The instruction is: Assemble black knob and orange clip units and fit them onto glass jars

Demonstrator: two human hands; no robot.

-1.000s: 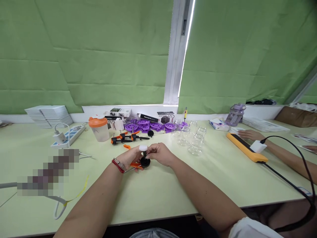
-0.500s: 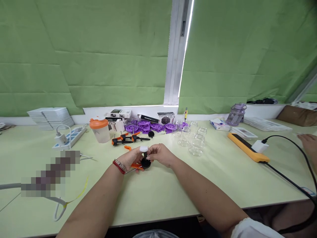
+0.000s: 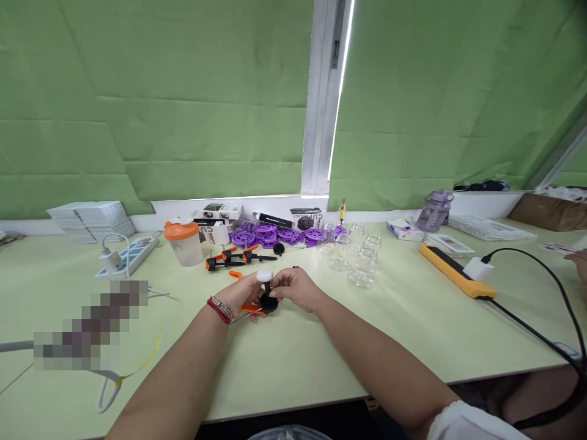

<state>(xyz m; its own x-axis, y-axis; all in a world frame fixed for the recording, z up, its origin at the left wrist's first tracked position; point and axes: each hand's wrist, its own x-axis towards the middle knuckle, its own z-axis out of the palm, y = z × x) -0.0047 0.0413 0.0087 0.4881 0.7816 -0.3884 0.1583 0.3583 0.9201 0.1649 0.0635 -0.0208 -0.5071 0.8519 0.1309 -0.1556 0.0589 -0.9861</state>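
Near the table's middle, my left hand (image 3: 244,294) is wrapped round a black and orange part (image 3: 268,302) with a thin metal rod and a round black end. A white piece (image 3: 264,276) shows at its top, by my left thumb. My right hand (image 3: 293,286) pinches at the black part from the right; what exactly its fingertips hold is too small to tell. Just behind lie several black and orange clamp-like parts (image 3: 238,258), a small orange piece (image 3: 235,275) and a round black piece (image 3: 279,249).
Purple parts (image 3: 288,236) and boxes (image 3: 222,211) line the wall. Clear glass jars (image 3: 362,269) stand right of centre. An orange-lidded cup (image 3: 186,244), a white power strip (image 3: 132,253) and a yellow one (image 3: 452,270) flank them. Another person's hand (image 3: 578,264) is at far right.
My hands stay around the black and orange part with barely any movement. At far right, the other person's hand has shifted, and a flat item now shows beside it. The view has shifted slightly.
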